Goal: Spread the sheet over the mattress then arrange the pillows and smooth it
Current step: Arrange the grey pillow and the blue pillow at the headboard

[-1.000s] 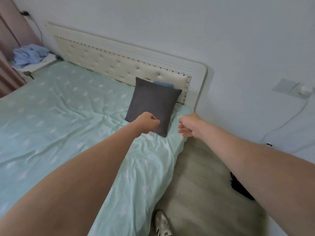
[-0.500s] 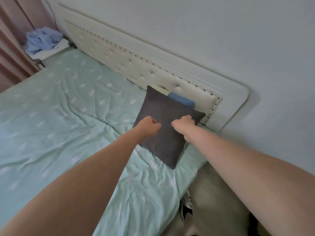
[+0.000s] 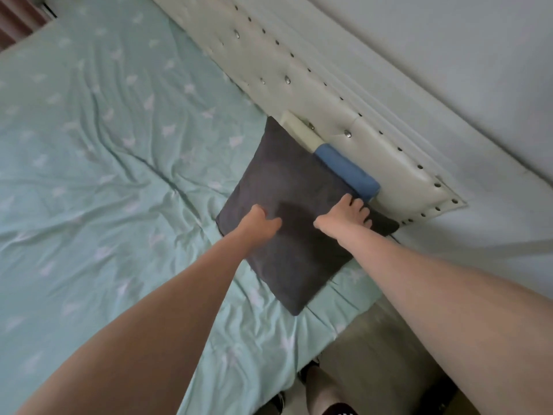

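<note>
Dark grey square fabric pillow (image 3: 293,235) is seen lying on the pale mint-green patterned bedsheet (image 3: 104,175), at the bed's right corner near the head, one edge against the cream tufted studded headboard (image 3: 314,94). Behind it, a second pillow in blue and white (image 3: 347,172) is wedged between the grey one and the headboard, mostly hidden. The left hand (image 3: 261,221) is placed on the grey pillow's left part, fingers curled down into the fabric; whether cloth is actually pinched cannot be told. The right hand (image 3: 348,218) is laid on the pillow's upper right part with fingers spread and pressed flat, just beside the blue end of the hidden pillow. The sheet is spread over the mattress, with creases running across it. Grey flooring (image 3: 374,354) is visible beside the bed.
</note>
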`<state>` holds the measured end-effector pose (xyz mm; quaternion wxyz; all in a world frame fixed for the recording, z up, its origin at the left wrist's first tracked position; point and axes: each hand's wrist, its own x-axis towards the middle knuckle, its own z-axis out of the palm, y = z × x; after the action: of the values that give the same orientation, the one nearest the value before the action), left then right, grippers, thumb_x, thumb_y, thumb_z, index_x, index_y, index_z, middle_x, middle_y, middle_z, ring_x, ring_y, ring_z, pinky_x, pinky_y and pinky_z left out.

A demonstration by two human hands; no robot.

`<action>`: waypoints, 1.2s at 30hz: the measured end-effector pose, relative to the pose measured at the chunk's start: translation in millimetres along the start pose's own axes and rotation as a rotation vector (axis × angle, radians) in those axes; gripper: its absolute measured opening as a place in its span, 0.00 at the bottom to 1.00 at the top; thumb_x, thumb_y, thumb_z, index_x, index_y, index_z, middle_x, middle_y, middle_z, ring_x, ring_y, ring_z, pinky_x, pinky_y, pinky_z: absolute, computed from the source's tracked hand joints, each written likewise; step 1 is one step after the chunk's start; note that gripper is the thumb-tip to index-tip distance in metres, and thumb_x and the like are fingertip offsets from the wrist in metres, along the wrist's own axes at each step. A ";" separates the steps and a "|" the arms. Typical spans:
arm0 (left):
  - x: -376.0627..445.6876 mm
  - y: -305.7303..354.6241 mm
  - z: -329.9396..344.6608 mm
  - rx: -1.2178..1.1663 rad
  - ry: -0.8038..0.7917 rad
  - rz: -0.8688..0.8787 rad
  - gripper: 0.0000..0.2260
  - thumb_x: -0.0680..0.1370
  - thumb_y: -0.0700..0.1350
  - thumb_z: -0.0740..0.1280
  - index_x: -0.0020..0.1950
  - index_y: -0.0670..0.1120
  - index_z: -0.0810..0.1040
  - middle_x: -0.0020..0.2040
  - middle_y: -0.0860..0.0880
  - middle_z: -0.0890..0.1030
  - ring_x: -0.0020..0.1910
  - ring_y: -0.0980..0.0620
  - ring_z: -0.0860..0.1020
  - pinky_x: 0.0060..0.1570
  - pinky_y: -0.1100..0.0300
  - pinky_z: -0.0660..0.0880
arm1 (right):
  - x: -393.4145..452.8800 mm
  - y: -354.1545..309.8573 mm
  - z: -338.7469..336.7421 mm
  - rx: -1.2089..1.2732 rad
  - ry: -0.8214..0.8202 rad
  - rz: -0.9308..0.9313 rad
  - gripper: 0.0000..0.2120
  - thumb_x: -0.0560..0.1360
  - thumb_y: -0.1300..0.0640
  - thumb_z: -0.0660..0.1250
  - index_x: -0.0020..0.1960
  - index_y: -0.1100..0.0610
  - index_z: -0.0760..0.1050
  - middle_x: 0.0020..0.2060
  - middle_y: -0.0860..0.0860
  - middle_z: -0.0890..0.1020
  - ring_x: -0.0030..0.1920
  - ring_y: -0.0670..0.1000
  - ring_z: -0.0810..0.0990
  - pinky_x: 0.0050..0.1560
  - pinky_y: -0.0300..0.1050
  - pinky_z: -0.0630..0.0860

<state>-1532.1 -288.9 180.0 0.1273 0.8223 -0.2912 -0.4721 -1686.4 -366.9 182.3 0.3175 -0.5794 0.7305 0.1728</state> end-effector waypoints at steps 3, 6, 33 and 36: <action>11.4 -5.5 4.5 0.008 -0.021 -0.041 0.23 0.76 0.53 0.67 0.65 0.39 0.74 0.59 0.41 0.79 0.56 0.43 0.78 0.45 0.58 0.71 | 9.3 0.3 1.2 -0.095 0.059 0.001 0.45 0.68 0.45 0.73 0.77 0.56 0.55 0.74 0.59 0.56 0.73 0.62 0.57 0.70 0.59 0.60; 21.5 -10.1 1.0 -0.009 -0.018 -0.045 0.24 0.76 0.52 0.67 0.62 0.34 0.74 0.57 0.36 0.79 0.56 0.41 0.79 0.32 0.58 0.67 | 18.6 -8.5 -0.5 -0.103 0.097 -0.006 0.37 0.70 0.43 0.72 0.73 0.53 0.62 0.74 0.61 0.58 0.72 0.65 0.59 0.71 0.59 0.58; 3.4 1.0 -160.3 -0.242 0.339 0.053 0.04 0.73 0.42 0.63 0.40 0.47 0.77 0.35 0.47 0.72 0.35 0.50 0.69 0.37 0.56 0.69 | -14.8 -215.7 -77.3 0.274 0.351 -0.482 0.27 0.77 0.52 0.62 0.71 0.62 0.60 0.71 0.61 0.69 0.73 0.61 0.63 0.73 0.54 0.56; 10.3 -16.8 -124.0 -0.222 0.240 -0.024 0.04 0.71 0.43 0.62 0.36 0.48 0.69 0.35 0.46 0.68 0.35 0.50 0.66 0.36 0.55 0.66 | 10.5 -163.5 -43.3 0.185 0.238 -0.331 0.28 0.75 0.54 0.64 0.71 0.61 0.60 0.70 0.60 0.68 0.72 0.61 0.64 0.71 0.52 0.58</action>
<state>-1416.6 -289.8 229.4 0.2455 0.8570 -0.2102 -0.4014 -1542.8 -445.5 226.2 0.3046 -0.6761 0.6707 -0.0190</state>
